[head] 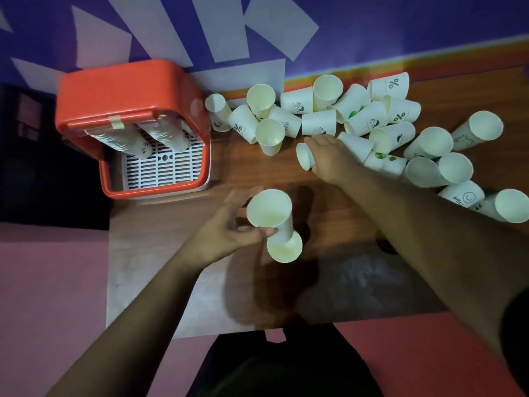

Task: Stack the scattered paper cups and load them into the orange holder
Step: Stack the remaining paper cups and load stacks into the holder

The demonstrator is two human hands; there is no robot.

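Across our desk (pixel 257 173) most paper cups (pixel 319 121) lie scattered; two stacks (pixel 123 138) sit in the orange holder (pixel 128 87); left hand (pixel 226 233) fingers curl round an upright cup (pixel 270 210); right hand (pixel 329 159) fingers grasp a tipped cup (pixel 304 159); we judge much remains.

You look down on a brown wood-grain bench (pixel 257 173), paler at its near left corner. Behind it, you face a purple wall (pixel 372 30) with large white angular shapes (pixel 280 27) and an orange stripe (pixel 429 63) along its foot. Pink floor (pixel 51 296) flanks the bench.
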